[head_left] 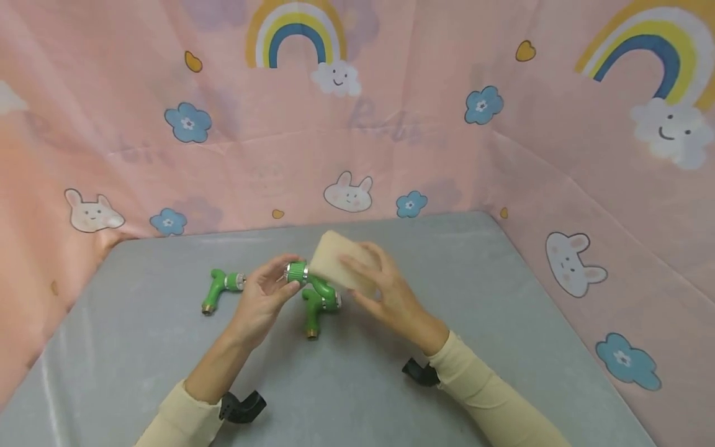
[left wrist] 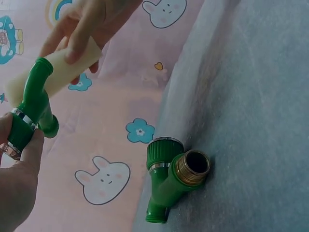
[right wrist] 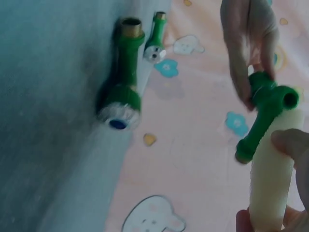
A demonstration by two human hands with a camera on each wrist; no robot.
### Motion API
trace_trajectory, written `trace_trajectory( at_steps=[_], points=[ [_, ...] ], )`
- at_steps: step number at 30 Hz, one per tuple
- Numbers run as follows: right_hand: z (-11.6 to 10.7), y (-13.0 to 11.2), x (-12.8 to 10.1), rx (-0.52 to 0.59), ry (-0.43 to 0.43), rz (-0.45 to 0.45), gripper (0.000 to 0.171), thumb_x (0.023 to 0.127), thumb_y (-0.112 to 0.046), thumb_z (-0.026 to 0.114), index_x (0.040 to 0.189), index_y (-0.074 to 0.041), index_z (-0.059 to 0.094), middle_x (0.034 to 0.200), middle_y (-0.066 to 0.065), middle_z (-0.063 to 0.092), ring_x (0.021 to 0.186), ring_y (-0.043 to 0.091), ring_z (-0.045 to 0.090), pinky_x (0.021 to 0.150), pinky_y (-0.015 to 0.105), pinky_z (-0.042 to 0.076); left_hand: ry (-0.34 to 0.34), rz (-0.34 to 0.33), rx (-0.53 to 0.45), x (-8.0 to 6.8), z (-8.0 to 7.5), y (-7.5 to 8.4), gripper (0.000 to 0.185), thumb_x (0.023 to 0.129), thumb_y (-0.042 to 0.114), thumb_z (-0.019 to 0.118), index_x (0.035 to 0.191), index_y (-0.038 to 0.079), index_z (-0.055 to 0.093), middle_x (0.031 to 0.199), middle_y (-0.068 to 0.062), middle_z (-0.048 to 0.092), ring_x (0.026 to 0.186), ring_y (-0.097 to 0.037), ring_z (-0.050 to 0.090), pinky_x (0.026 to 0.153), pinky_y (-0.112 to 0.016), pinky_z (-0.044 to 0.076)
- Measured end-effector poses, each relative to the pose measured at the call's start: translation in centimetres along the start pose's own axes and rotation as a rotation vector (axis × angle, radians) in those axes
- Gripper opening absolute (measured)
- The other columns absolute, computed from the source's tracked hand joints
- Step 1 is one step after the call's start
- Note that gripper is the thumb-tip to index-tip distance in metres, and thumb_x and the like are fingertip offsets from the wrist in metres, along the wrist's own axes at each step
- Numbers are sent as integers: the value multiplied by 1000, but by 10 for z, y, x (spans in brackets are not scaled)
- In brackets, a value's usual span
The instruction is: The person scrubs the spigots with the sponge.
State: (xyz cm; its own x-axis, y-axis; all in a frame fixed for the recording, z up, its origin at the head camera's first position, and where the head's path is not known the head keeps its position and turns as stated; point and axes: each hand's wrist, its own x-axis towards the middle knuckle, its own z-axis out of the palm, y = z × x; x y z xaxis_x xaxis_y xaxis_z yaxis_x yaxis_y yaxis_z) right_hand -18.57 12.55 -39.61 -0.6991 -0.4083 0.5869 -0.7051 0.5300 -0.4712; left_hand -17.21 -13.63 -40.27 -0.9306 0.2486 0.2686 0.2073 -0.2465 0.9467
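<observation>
- pink printed cloth backdrop (head_left: 424, 155) with rainbows, bunnies and blue flowers wraps round a grey table (head_left: 503, 323).
- far left on the table: small green faucet (head_left: 219, 289) lying flat, brass end toward the person, well apart from the hands.
- left hand (head_left: 267, 297) raised above the table, wrist bent up, fingers and thumb pinching the ribbed green knob of the held faucet (head_left: 309, 277).
- held faucet's long axis runs roughly left-right in the head view, knob end toward the left hand, body going under the sponge.
- second lying faucet (head_left: 317, 310) sits on the table just below the hands, long axis near-far, brass thread toward the person.
- left wrist view shows that faucet's open brass mouth (left wrist: 193, 166); head view doesn't.
- right wrist view shows the held faucet's open side outlet (right wrist: 288, 99) and the lying faucet's blue-centred knob (right wrist: 118, 118).
- right hand (head_left: 385, 292) clamped on the beige sponge (head_left: 337, 264), fingers on top, thumb under, sponge pressed against the held faucet.
- both forearms in cream sleeves (head_left: 486, 391), angled inward to centre; black wrist mounts (head_left: 242, 406) under them.
</observation>
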Motion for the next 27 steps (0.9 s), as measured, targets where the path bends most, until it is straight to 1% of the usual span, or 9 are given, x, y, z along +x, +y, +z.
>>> trace_trajectory(
  at_steps=[5, 7, 9, 12, 14, 16, 20, 23, 27],
  points=[
    [-2, 10, 0, -82, 99, 109, 62, 85, -6, 80, 142, -15, 59, 144, 24, 45, 128, 43, 50, 93, 56, 56, -18, -34, -30, -1, 1, -2, 54, 96, -8, 57, 147, 7, 46, 132, 5, 59, 119, -6, 62, 104, -23, 53],
    [-3, 11, 0, -62, 143, 106, 61, 85, -7, 79, 142, -13, 58, 143, 25, 46, 126, 44, 50, 91, 56, 55, -16, -49, -25, -2, 1, -2, 60, 95, -8, 58, 151, -2, 37, 134, 6, 58, 121, -5, 61, 104, -22, 52],
    [-5, 8, 0, -15, 161, 52, 61, 85, -8, 79, 142, -10, 58, 142, 26, 46, 125, 45, 49, 89, 56, 54, -14, -51, -15, -1, 1, -2, 60, 95, -8, 58, 151, -6, 36, 135, 7, 58, 123, -3, 60, 104, -20, 51],
    [-4, 1, 0, 10, 126, -60, 58, 85, -11, 77, 140, -11, 59, 142, 27, 46, 125, 44, 49, 89, 56, 54, -9, -42, -7, 1, 1, -1, 52, 95, -9, 59, 145, -2, 46, 134, 9, 60, 124, -2, 60, 104, -18, 51],
    [-2, -4, -1, 5, 82, -97, 56, 85, -11, 77, 139, -13, 60, 143, 26, 46, 127, 43, 49, 92, 58, 53, -15, -33, 0, 1, 0, 0, 49, 96, -8, 59, 142, 3, 51, 134, 9, 61, 125, -3, 60, 103, -18, 51],
    [0, -7, -3, -12, 58, -95, 55, 85, -11, 78, 138, -15, 62, 145, 25, 46, 129, 42, 48, 95, 59, 52, -21, -25, 21, 1, 0, 0, 48, 96, -7, 61, 140, 9, 55, 134, 10, 62, 127, -3, 59, 103, -18, 51],
    [4, -2, -5, -50, 90, -37, 58, 82, -5, 82, 136, -15, 64, 144, 24, 45, 128, 44, 47, 94, 59, 54, -44, -8, 99, -3, 0, -2, 47, 95, -4, 64, 140, 7, 56, 132, 12, 64, 127, -2, 58, 101, -18, 52],
    [3, 5, -4, -122, 147, -16, 61, 79, -3, 85, 135, -16, 65, 141, 25, 46, 123, 45, 48, 88, 58, 58, -62, 5, 155, -3, 1, -2, 49, 95, -3, 64, 142, -1, 52, 136, 2, 64, 127, -2, 58, 100, -18, 53],
    [-2, 10, 2, -190, 226, 21, 59, 79, -1, 84, 133, -16, 67, 138, 25, 48, 117, 46, 48, 88, 58, 55, -55, 23, 220, 0, 1, -2, 53, 93, -6, 64, 144, -7, 48, 144, -23, 56, 130, -1, 56, 103, -17, 51]
  ],
)
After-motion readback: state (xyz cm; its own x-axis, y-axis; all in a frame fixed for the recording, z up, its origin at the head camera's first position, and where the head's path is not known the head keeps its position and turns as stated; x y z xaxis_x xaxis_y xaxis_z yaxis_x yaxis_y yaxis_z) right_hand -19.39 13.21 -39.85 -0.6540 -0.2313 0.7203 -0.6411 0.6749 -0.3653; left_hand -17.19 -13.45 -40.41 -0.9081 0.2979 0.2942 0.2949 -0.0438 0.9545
